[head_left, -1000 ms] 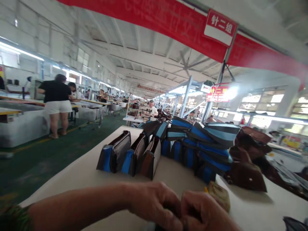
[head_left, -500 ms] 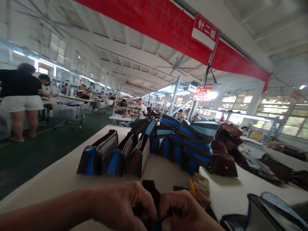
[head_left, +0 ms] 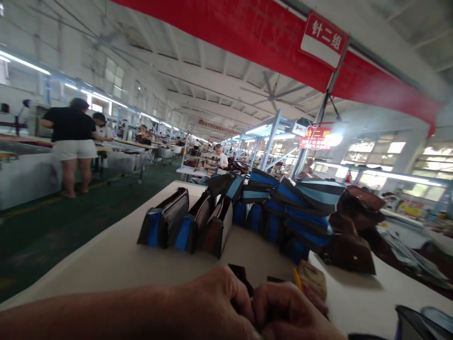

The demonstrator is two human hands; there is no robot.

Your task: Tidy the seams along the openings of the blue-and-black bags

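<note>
My left hand (head_left: 221, 302) and my right hand (head_left: 288, 307) meet at the bottom of the view, fingers bent and pinched together. Between and behind them shows a dark piece of material (head_left: 241, 274), which both hands appear to grip; most of it is hidden by the fingers and the frame edge. Just beyond my right hand lie a tan block-like object (head_left: 313, 278) and a yellow-handled item (head_left: 297, 279). Farther up the white table (head_left: 116, 259), a row of dark pouches with blue or brown ends stands upright, the nearest a brown-ended pouch (head_left: 216, 231).
A pile of blue and black pouches (head_left: 283, 208) fills the table's far end. Brown leather bags (head_left: 350, 250) lie to its right. A grey and black bag (head_left: 414, 323) sits at the lower right. A person in white shorts (head_left: 74, 146) stands across the green aisle (head_left: 106, 203).
The view has swung left, so the scene sits farther right. My hands stay together at the bottom; the blue bit seen between the fingers before is now hidden.
</note>
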